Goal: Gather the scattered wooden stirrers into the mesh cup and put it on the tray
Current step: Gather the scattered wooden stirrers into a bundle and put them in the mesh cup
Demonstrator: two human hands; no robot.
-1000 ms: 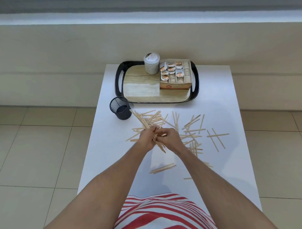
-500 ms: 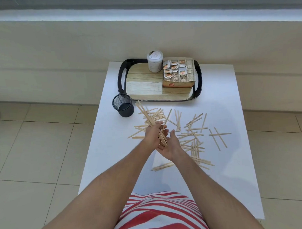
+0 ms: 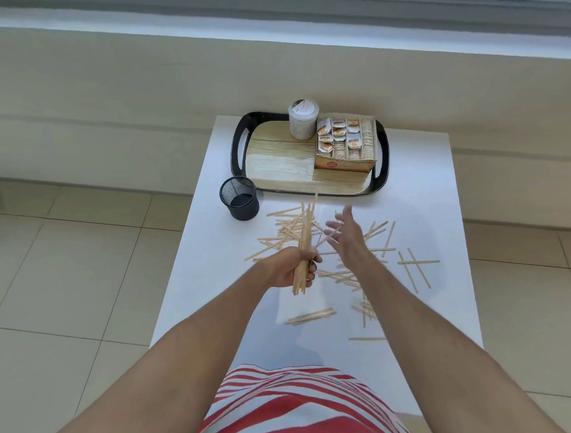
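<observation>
My left hand [image 3: 291,268] grips a bundle of wooden stirrers [image 3: 306,235], held nearly upright above the white table [image 3: 215,283]. My right hand [image 3: 344,237] is open just right of the bundle, fingers spread, above the pile. Several loose stirrers [image 3: 415,267] lie scattered across the table's middle and right. The black mesh cup [image 3: 240,198] stands upright on the table's left side, just outside the tray's near left corner. The black-rimmed tray [image 3: 239,146] with a wood-look floor sits at the table's far end.
On the tray stand a white lidded jar [image 3: 303,120] and a cardboard box of sachets [image 3: 346,143]; its left half is bare. The table's left edge drops to a tiled floor [image 3: 69,272]. A low wall runs behind the table.
My left hand has lifted the bundle and turned it more upright. My right hand has let go of it and opened, moving up and to the right.
</observation>
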